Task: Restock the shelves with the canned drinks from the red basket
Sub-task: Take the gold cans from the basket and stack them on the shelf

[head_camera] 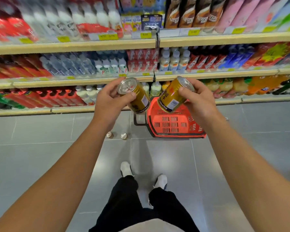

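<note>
The left hand (110, 102) gripped a gold can (136, 96), tilted with its silver top toward eleven o'clock. The right hand (197, 100) gripped a second gold can (172, 96), its top leaning toward one o'clock. The red basket (172, 124) sat on the grey floor (40, 131) at six o'clock of both cans, before the lowest shelf (74, 110). Two small cans (123, 136) stood on the floor at nine o'clock of the basket.
</note>
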### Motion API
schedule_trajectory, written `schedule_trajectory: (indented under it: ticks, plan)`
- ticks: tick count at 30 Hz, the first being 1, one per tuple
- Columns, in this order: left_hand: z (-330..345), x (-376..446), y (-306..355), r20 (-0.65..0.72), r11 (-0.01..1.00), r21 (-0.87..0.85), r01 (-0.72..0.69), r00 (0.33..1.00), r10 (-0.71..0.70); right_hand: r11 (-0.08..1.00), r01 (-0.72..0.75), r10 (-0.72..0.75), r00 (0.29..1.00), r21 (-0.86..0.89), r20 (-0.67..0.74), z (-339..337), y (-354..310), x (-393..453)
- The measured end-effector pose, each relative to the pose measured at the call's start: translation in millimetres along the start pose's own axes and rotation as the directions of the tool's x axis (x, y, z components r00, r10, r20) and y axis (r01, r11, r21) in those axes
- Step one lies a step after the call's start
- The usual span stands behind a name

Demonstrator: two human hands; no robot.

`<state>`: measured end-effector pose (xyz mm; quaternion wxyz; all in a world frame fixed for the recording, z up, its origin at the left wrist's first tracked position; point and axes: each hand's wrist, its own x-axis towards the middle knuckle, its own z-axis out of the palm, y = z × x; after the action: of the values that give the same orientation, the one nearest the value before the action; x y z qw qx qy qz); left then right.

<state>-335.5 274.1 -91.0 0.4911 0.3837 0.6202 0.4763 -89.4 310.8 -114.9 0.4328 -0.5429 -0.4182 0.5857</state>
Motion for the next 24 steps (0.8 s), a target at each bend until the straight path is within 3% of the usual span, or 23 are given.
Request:
schedule_trajectory:
  ticks: [5, 14, 24]
  plan:
    - [-74.3, -15.9, 24.6, -0.088, 0.996, -0.087, -0.034, 0.996, 0.026, 0.99, 0.073, -0.068, 0.997, -0.122, 0.045, 70.9, -28.9, -20.6]
    - [-218.2, 5.1, 66.1, -0.139, 0.989, -0.081, -0.126, 0.984, 0.114, 0.94, 0.216, -0.195, 0.975, -0.263, 0.103, 217.0, -72.2, -17.1]
    - [-291.5, 58.7, 123.5, -0.19, 0.972, -0.034, -0.234, 0.956, 0.223, 0.891, 0.354, -0.318, 0.933, -0.285, 0.168, 307.4, -134.4, 33.2]
